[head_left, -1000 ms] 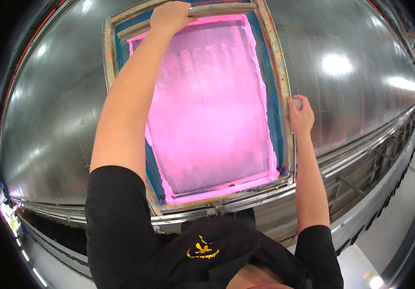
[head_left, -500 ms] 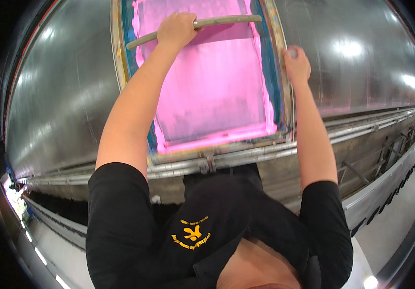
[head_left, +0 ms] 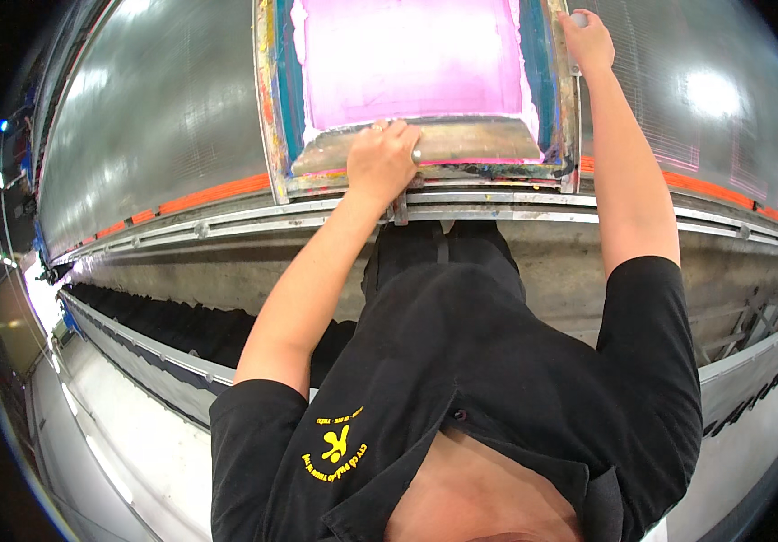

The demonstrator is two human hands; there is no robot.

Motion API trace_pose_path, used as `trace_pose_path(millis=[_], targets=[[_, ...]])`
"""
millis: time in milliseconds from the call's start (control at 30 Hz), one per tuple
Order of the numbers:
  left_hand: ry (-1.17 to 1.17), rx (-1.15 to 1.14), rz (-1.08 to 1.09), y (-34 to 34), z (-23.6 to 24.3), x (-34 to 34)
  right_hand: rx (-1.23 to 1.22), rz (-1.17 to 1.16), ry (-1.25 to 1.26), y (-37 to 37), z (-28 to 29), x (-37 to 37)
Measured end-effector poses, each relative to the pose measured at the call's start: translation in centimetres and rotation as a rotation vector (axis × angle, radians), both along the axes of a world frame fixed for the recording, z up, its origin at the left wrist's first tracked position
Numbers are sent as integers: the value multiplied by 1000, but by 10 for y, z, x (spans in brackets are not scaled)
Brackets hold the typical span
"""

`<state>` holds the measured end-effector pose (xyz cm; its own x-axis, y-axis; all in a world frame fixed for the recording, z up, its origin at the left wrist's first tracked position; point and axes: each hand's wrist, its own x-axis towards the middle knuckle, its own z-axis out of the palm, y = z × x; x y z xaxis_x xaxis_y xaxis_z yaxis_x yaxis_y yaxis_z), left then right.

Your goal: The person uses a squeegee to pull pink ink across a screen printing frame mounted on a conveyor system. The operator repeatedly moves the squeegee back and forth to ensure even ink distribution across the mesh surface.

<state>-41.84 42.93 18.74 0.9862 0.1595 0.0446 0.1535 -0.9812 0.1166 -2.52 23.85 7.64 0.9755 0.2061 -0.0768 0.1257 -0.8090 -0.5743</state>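
A screen-printing frame (head_left: 272,135) with worn, paint-spotted edges lies in front of me. Bright pink ink (head_left: 416,68) covers its mesh, with a teal border (head_left: 288,90) along both sides. My left hand (head_left: 382,161) grips a wide squeegee (head_left: 484,143) from above, knuckles up. Its blade spans nearly the whole width at the near end of the frame, its broad face leaning and smeared with pink along the lower edge. At the frame's right side, my right hand (head_left: 590,43) is closed round a small pale rounded knob (head_left: 579,19), mostly covered by the fingers.
A long shiny metal table (head_left: 181,117) extends to both sides of the frame. Along its near edge run an orange strip (head_left: 217,191) and a metal rail (head_left: 253,212). Behind me, a light-coloured table edge (head_left: 149,384) bears dark cloth-like material (head_left: 163,312).
My left hand has drawn the squeegee from the far part of the screen to its near end, and the blade now leans differently. My right hand keeps its hold. The whole view has shifted.
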Motion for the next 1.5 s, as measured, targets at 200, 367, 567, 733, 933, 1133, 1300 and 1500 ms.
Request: trace_pose_path(millis=[200,367,567,733,933,1133,1300,1500], targets=[[-62,-51,-19,-27,7,-38,186,42,157,-2,14,3],[13,-94,8,-24,16,-36,351,-66,57,-39,47,-19],[42,-345,-94,2,22,-44,543,-112,299,-124,142,-282],[125,-482,-158,21,16,-54,633,66,1103,-40,104,-436],[176,-454,-213,31,9,-49,688,-133,1346,29,75,-443],[286,-478,-302,36,24,-31,473,-122,1000,38,69,-457],[289,-492,-330,43,18,-26,515,-186,962,40,63,-465],[296,-533,-288,48,22,-32,714,-303,1032,39,55,-479]])
